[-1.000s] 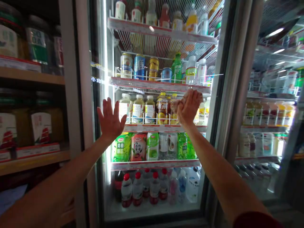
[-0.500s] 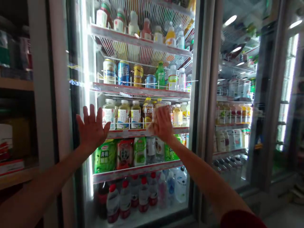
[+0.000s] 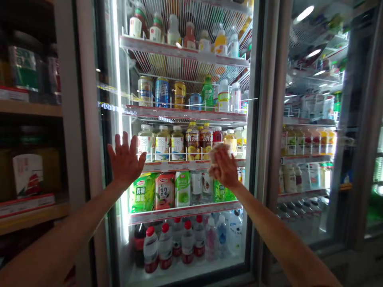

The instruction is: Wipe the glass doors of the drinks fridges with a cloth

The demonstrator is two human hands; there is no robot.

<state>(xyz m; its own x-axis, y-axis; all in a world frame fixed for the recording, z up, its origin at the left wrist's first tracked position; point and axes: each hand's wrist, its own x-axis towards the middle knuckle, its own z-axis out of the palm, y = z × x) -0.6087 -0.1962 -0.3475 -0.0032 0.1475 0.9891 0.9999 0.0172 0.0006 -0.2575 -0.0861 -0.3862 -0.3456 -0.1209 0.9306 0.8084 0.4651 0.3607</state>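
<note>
My left hand (image 3: pixel 125 161) lies flat with spread fingers against the glass door (image 3: pixel 185 131) of a lit drinks fridge, at its left side. My right hand (image 3: pixel 223 167) presses a pale crumpled cloth (image 3: pixel 216 152) against the same glass, level with the third shelf from the top. Behind the glass stand rows of bottles and cans (image 3: pixel 179 93) on white wire shelves, with green cartons (image 3: pixel 143 193) lower down and red-capped bottles (image 3: pixel 167 245) at the bottom.
A wooden shelf unit (image 3: pixel 30 109) with dark jars stands at the left. A second glass-door fridge (image 3: pixel 311 139) with drinks stands at the right, beyond the grey door frame (image 3: pixel 273 131).
My right hand with the cloth has moved down the glass, first leftward then right and lower. My left hand has kept its flat press on the glass while my view shifted.
</note>
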